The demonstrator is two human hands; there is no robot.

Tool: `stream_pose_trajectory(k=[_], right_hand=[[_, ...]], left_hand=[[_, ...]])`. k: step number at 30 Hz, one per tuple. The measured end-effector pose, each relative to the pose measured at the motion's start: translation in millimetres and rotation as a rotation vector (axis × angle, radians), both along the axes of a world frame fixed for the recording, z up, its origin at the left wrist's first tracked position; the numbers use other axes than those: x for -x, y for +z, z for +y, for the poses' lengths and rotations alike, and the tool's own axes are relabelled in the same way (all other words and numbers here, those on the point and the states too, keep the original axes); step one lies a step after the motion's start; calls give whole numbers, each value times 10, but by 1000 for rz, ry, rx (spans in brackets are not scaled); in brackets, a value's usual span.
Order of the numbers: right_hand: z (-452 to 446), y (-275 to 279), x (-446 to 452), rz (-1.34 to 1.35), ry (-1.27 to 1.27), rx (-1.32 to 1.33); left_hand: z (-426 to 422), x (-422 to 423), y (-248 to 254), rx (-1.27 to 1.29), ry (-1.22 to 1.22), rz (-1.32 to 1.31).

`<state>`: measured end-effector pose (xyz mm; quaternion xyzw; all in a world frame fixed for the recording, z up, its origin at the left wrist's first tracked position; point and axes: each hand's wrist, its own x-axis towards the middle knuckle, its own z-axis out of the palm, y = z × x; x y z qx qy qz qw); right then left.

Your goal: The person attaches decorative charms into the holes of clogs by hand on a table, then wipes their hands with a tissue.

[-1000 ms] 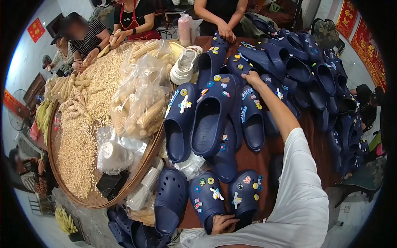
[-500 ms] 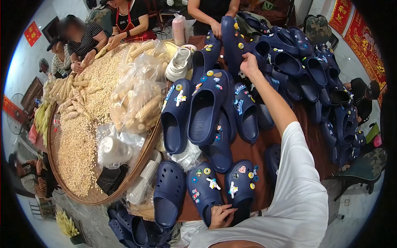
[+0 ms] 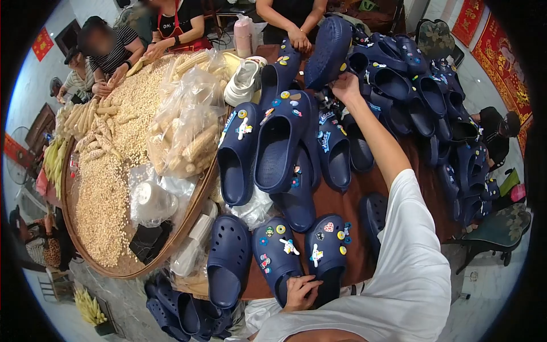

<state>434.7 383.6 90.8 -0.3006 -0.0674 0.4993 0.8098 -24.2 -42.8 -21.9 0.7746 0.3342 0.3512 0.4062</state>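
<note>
In the head view, my right hand point(image 3: 346, 88) reaches across the table, closed on a navy clog point(image 3: 329, 50) whose sole faces me. Below, my left hand point(image 3: 300, 292) has its fingers bent over the facing edges of two charm-covered clogs: a left one point(image 3: 277, 246) and a right one point(image 3: 325, 246). Beside them lies a plain clog point(image 3: 229, 251) with holes and no charms. Between my hands, a larger clog point(image 3: 285, 137) with charms rests on others. A pile of decorated clogs point(image 3: 393, 82) spreads to the right of my right hand.
A round woven tray point(image 3: 165, 265) of corn kernels point(image 3: 108, 211) and bagged cobs point(image 3: 194, 142) stands at left. White shoes point(image 3: 244, 82) sit near its rim. Across the table, a person's hands point(image 3: 299, 39) are close to the raised clog. More clogs point(image 3: 185, 310) lie below the table edge.
The clog in my right hand has tipped over, so its sole shows instead of its charmed side. The person opposite has drawn their hands together, away from it. My left hand stays nearly still.
</note>
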Motion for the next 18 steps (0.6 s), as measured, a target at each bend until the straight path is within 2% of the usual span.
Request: stream_pose_trajectory(k=[6, 10, 13, 15, 16, 18], right_hand=[[-156, -76, -85, 77, 32, -7], [-373, 87, 26, 94, 27, -35], [-429, 182, 62, 105, -2, 16], [-483, 180, 73, 3, -42, 102], [-449, 186, 55, 61, -51, 151], [-596, 300, 232, 7, 69, -22]], left_hand=[[-36, 0, -6, 17, 5, -29], [-32, 1, 24, 15, 10, -8], [-18, -22, 32, 4, 16, -9], [-36, -36, 49, 6, 37, -24], [-42, -35, 60, 5, 41, -23], [-30, -43, 100, -18, 38, -8]])
